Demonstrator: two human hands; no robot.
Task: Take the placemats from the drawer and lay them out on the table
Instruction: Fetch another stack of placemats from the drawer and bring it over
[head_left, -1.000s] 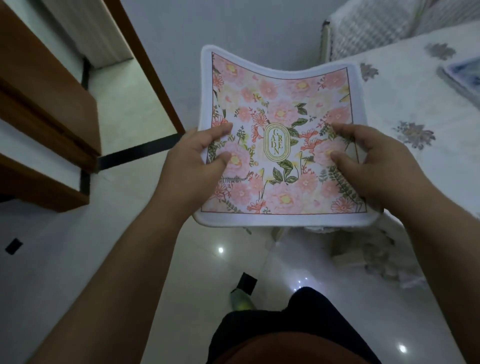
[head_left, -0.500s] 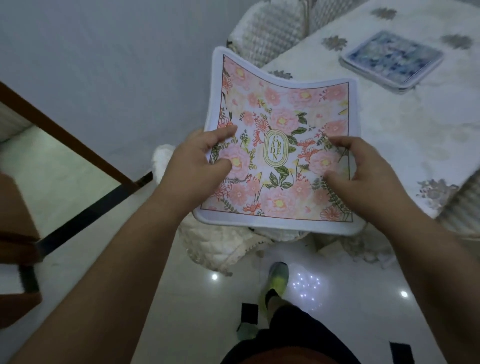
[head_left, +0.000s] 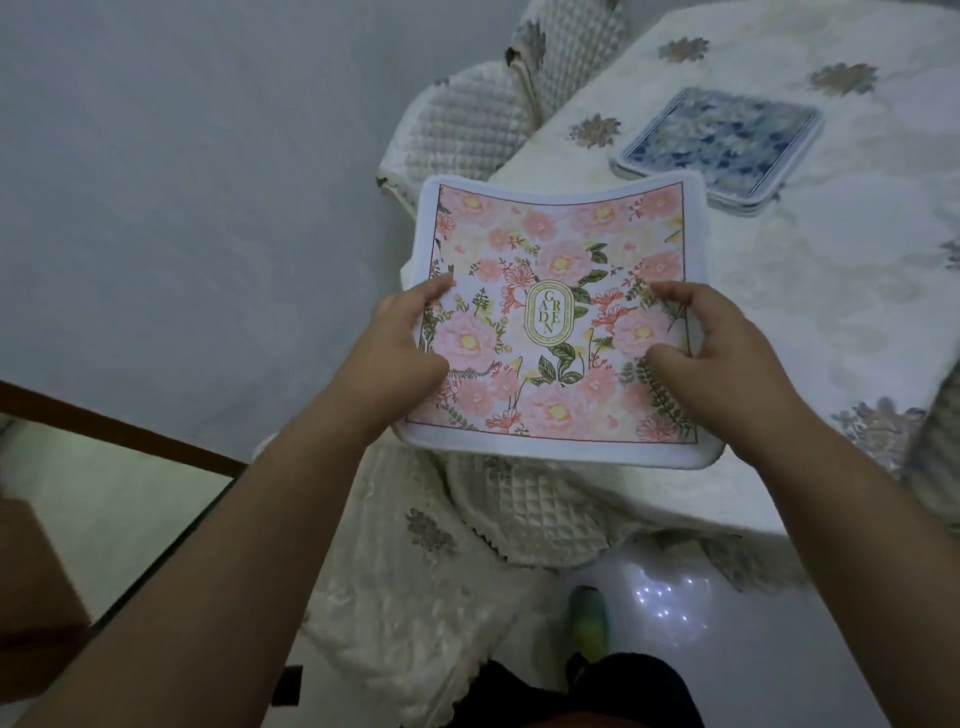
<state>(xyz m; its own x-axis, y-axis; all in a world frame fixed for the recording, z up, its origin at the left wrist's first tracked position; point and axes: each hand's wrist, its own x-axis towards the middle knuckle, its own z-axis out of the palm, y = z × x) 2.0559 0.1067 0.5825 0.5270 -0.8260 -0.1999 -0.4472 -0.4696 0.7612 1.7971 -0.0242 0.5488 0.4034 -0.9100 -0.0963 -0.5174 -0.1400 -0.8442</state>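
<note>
I hold a pink floral placemat (head_left: 556, 260) with a white border and a "GARDEN" oval in its middle, level in the air over the table's near-left corner. My left hand (head_left: 410, 348) grips its left edge, thumb on top. My right hand (head_left: 717, 358) grips its right edge the same way. The mat sags slightly between them. A blue floral placemat (head_left: 722, 140) lies flat on the table (head_left: 831, 312) further back, apart from the pink one.
The table wears a white cloth with grey flower motifs. A quilted white chair (head_left: 467, 124) stands at the table's left side, and another quilted seat (head_left: 524, 509) sits below the mat. A brown wooden frame (head_left: 104, 431) crosses the left. My foot (head_left: 587, 618) is on the glossy floor.
I have turned from the wooden furniture toward the table. The pink placemat, held in both hands throughout, has come over the table's corner, and the blue placemat has come fully into view.
</note>
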